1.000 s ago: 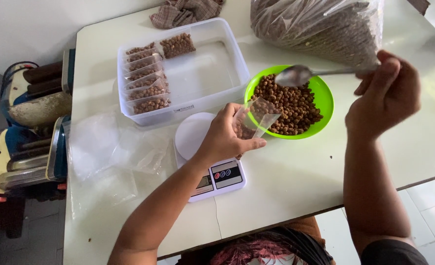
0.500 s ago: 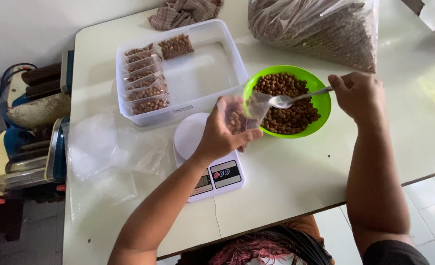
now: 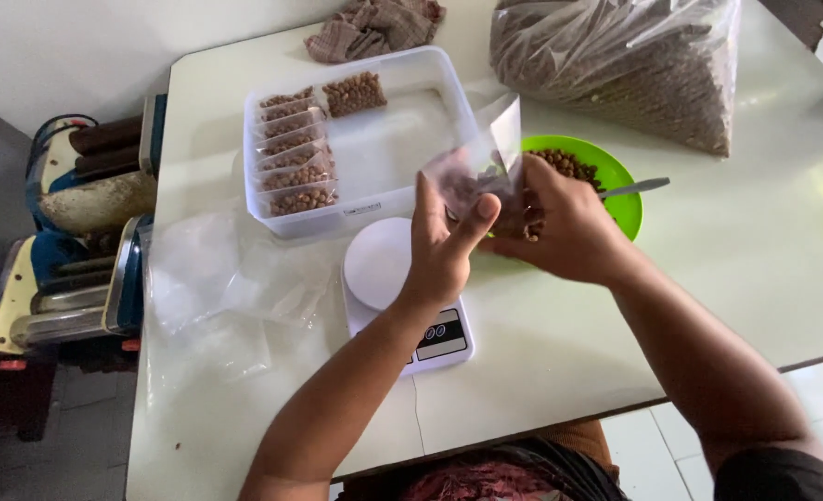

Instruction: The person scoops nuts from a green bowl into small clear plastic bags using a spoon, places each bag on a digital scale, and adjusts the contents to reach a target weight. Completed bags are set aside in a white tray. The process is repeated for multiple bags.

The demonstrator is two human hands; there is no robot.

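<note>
At the far left, off the table edge, I note blue and cream machines (image 3: 68, 250) standing on the floor. On the white table (image 3: 755, 278) beside them lies a loose heap of empty clear plastic bags (image 3: 217, 278). Behind these sits a white rectangular tray (image 3: 402, 121) with a row of filled small packets (image 3: 291, 158) of brown pellets along its left side. A brown cloth (image 3: 374, 23) lies at the table's far edge. In front of the tray stands a white digital kitchen scale (image 3: 384, 278), its round platform bare.

I see the left hand (image 3: 444, 246) raised above the scale, closed around the lower edge of a small clear bag (image 3: 481, 162), thumb pressed to its front. The bag is held upright over the gap between tray and bowl, with some brown pellets inside. The right hand (image 3: 565, 227) is cupped against the same bag from the right, fingers curled; a few pellets show at its fingertips. Behind it sits a green bowl (image 3: 620, 199) of pellets, a metal spoon (image 3: 634, 187) resting in it with its handle pointing right. A large clear sack of pellets (image 3: 625, 60) occupies the far right corner.
</note>
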